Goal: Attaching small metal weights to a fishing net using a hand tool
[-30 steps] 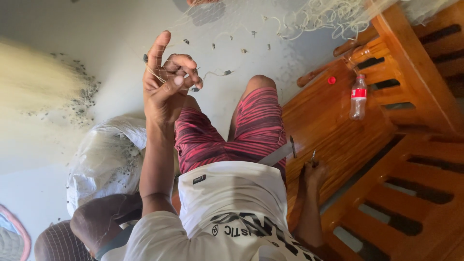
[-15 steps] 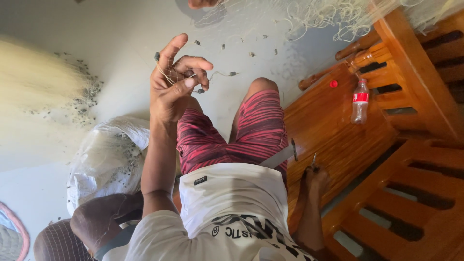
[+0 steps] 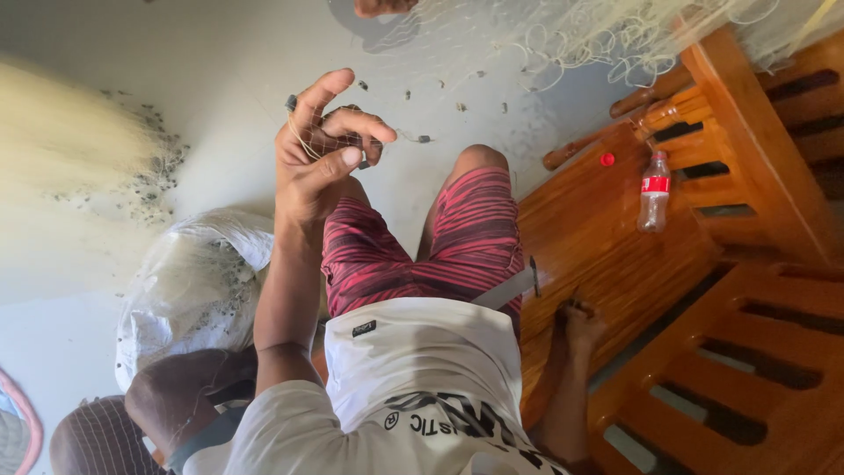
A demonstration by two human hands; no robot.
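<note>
My left hand [image 3: 323, 145] is raised in front of me, thumb and fingers pinched on a thin line of fishing net [image 3: 387, 136] strung with small dark weights. The pale net [image 3: 580, 40] runs up to the top of the view. My right hand [image 3: 576, 324] rests low on the seat of the wooden bench [image 3: 607, 237] with its fingers curled; whether it holds anything is unclear. I sit in red striped shorts [image 3: 440, 246] and a white shirt.
A plastic bottle [image 3: 654, 192] and a loose red cap [image 3: 607, 159] lie on the bench. A clear plastic bag [image 3: 189, 295] of net sits at my left. A pale heap of net with dark weights [image 3: 79, 158] lies on the floor at left.
My left hand has drifted a little to the right with the net line, and its fingers have closed tighter on it. The right hand has stayed on the bench.
</note>
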